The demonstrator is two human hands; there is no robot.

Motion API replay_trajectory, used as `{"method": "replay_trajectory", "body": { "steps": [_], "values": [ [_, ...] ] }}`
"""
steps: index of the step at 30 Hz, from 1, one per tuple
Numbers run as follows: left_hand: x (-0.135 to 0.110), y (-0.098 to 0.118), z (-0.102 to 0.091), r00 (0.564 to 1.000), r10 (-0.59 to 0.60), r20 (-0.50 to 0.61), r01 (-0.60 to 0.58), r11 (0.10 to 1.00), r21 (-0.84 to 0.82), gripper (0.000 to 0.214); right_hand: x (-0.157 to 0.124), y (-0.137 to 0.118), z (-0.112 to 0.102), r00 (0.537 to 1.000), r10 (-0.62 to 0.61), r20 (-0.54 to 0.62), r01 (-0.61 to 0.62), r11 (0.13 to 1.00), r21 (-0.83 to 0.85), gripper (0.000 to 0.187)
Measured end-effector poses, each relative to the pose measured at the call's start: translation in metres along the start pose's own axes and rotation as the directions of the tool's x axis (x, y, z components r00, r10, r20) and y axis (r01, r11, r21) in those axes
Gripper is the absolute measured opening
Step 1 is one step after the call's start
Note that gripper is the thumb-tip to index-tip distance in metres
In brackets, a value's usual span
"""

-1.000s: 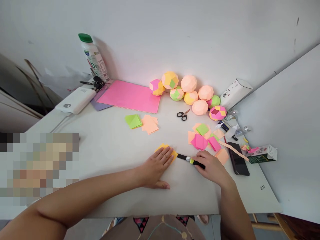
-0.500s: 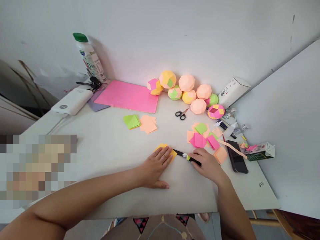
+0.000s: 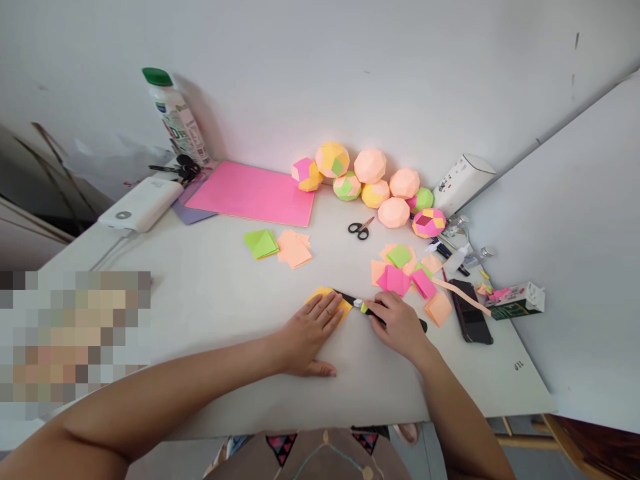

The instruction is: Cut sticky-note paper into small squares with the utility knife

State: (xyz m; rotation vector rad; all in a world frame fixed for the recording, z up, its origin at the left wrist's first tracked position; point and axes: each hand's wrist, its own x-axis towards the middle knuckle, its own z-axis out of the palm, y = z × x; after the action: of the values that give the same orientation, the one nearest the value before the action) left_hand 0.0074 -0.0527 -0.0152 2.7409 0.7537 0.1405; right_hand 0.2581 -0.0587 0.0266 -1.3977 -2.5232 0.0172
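Note:
My left hand [image 3: 307, 333] lies flat, fingers stretched, pressing a yellow paper square [image 3: 330, 298] onto the white table [image 3: 210, 293]. My right hand [image 3: 397, 325] is closed around a black utility knife [image 3: 367, 308] with a yellow-green slider. The blade end of the knife reaches the right edge of the yellow paper. Just beyond my right hand lies a loose pile of pink, orange and green folded papers [image 3: 405, 273].
Several paper balls [image 3: 373, 183] sit by the wall, with small scissors [image 3: 361, 229] in front. A pink sheet [image 3: 253, 192], a power bank [image 3: 140, 203], keys and a bottle [image 3: 175, 117] stand at back left. Green and orange squares [image 3: 277, 245] lie mid-table. A dark phone [image 3: 470, 313] and small carton [image 3: 515, 300] are right.
My right hand has slid left with the knife, bringing its tip up to the yellow paper. My left hand has stayed pressed on the paper.

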Motion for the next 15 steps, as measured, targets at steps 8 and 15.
{"method": "replay_trajectory", "body": {
  "steps": [8,15],
  "values": [
    [-0.001,-0.001,0.002,1.0,-0.005,-0.022,0.005,1.0,0.01,0.107,0.006,-0.004,0.004,1.0,0.011,0.0,-0.011,1.0,-0.012,0.031],
    [0.004,-0.001,0.003,0.999,-0.013,-0.049,0.015,0.999,0.034,0.102,-0.003,0.008,-0.009,0.996,0.048,0.08,-0.053,0.997,0.059,0.031]
  ]
}}
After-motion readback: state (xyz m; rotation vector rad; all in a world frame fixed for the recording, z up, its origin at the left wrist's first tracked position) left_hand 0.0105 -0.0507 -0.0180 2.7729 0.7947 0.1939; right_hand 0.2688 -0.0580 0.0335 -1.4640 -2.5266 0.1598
